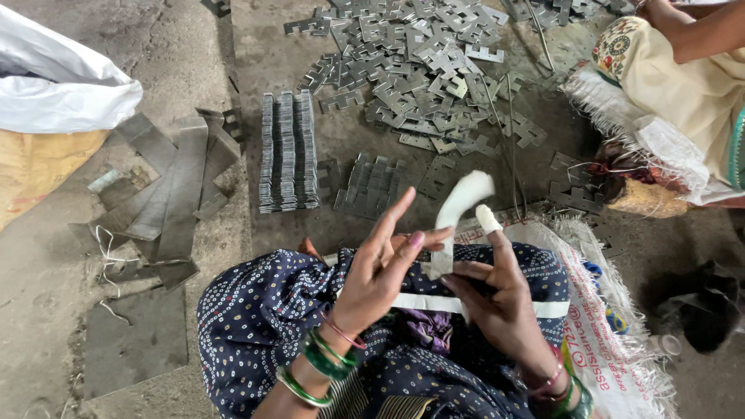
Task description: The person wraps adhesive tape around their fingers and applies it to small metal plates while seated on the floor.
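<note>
1. Here the left hand (376,271) is raised above the lap, fingers spread and slightly curled, its thumb and fingertip pinching a white strip of tape (456,213).
2. The right hand (500,299) sits just beside it, forefinger lifted and already capped in white wrapping, the other fingers loosely bent and touching the lower end of the strip.
3. The strip rises upright between the two hands, its top end curling over.
4. A longer white band (431,302) lies flat across the dotted blue cloth (256,310) on the lap.
5. On the floor ahead lie a loose heap of notched metal plates (419,70) and a neat stack of plates (289,151).
6. A white sack (54,89) sits far left; a woven sack with red print (601,326) lies under the right wrist.
</note>
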